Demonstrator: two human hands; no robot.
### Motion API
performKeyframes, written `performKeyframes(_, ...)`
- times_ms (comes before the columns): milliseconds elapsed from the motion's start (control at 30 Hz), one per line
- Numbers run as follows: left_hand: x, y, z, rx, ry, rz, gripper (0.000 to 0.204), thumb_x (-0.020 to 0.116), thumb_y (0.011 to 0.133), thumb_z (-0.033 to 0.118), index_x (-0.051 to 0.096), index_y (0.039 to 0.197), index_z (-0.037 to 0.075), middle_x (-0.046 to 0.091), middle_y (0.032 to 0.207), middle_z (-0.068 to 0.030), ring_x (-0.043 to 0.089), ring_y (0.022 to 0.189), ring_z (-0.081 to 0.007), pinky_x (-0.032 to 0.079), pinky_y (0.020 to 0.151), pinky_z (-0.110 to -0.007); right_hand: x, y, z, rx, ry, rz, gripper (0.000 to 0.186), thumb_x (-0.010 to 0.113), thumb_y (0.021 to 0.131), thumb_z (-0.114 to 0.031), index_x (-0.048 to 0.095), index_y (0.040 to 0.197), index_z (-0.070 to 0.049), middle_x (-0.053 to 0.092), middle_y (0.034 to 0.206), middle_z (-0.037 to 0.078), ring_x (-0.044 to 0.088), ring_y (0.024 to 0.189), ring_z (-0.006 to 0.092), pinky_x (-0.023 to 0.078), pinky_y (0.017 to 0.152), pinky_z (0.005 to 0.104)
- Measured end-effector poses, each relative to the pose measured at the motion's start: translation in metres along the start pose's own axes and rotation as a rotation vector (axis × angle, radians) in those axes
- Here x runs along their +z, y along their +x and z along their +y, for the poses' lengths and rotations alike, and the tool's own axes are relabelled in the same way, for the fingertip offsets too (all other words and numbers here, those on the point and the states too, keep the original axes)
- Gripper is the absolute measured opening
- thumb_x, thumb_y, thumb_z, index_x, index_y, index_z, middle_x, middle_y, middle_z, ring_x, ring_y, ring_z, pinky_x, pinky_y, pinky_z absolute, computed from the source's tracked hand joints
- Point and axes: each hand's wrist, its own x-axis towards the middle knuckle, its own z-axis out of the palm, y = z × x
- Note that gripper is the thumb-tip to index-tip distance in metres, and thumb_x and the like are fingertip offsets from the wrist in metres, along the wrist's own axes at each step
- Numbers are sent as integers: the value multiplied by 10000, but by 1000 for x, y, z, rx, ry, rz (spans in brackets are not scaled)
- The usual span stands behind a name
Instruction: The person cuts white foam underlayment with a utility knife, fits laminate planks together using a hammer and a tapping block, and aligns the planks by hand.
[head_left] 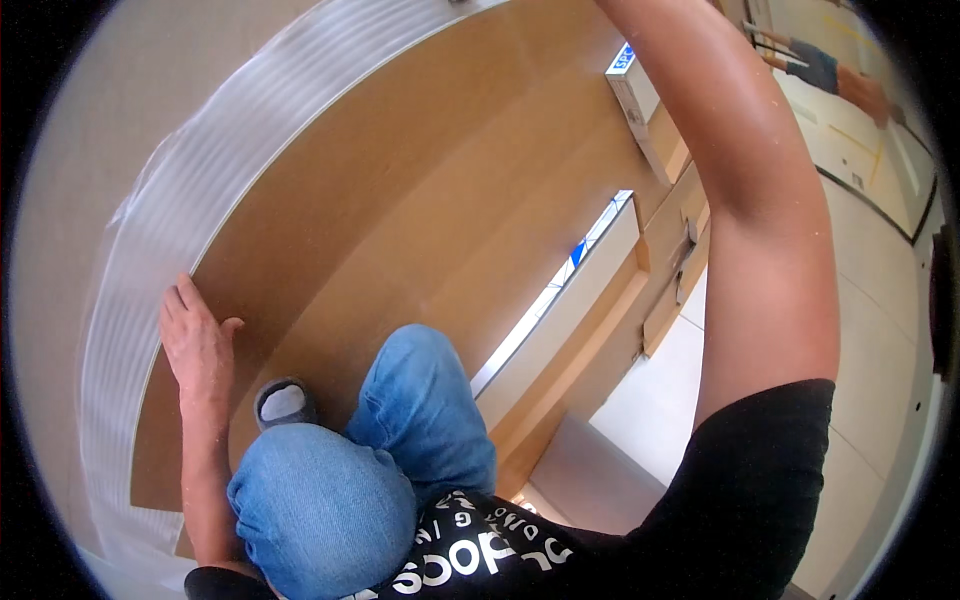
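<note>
A wide brown board or cardboard sheet [400, 190] spreads out before me. A band of ribbed, translucent plastic wrapping [185, 190] runs along its left and far edge. My left hand [197, 335] lies on that left edge, fingers stretched forward and thumb spread to the side, with nothing held. My right arm [750, 190] reaches up and past the top of the view, so the right hand is hidden. At the top edge a small dark thing [458, 2] shows only in part, and I cannot tell what it is.
My bent knees [325, 510] and a grey slipper [285, 402] are at the sheet's near side. To the right lie a long white-sided carton [570, 300], a smaller box [635, 90] and torn cardboard flaps [668, 305]. White floor tiles [875, 330] and a glossy panel [895, 170] lie beyond.
</note>
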Motion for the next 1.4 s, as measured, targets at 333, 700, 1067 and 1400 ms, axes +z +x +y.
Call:
performKeyframes(333, 2, 8, -4, 5, -33, -25, 835, 897, 694, 68, 459, 1395, -46, 559, 1242, -211, 551, 1185, -398, 464, 1017, -474, 14, -1, 3, -88, -51, -55, 188, 583, 970, -192, 760, 1022, -156, 781, 997, 90, 759, 941, 285, 599, 773, 445)
performKeyframes(700, 15, 22, -21, 70, -147, -33, 849, 955, 592, 107, 517, 1304, -41, 603, 1157, -216, 588, 1105, -424, 494, 931, -489, 149, -192, -191, 405, 1159, 490, 468, 659, 968, -204, 571, 1398, -41, 649, 1245, 235, 619, 1186, 398, 498, 1016, 476)
performKeyframes(1067, 34, 10, -54, 238, -243, 157, 787, 894, 743, 254, 512, 1383, 0, 574, 1278, -232, 541, 1214, -429, 464, 1030, -495, 181, -374, -509, 986, 1344, 132, 568, 589, 1036, -335, 484, 1483, -1, 563, 1347, 263, 503, 1297, 437, 394, 1124, 512)
performKeyframes(1400, 60, -133, -274, -176, -120, 276, 553, 829, 849, 269, 613, 1322, 82, 643, 1247, -159, 640, 1157, -388, 549, 964, -473, -23, -133, -409, 39, 896, 672, 407, 643, 976, -130, 585, 1367, -30, 574, 1429, 204, 545, 1309, 406, 471, 1097, 475)
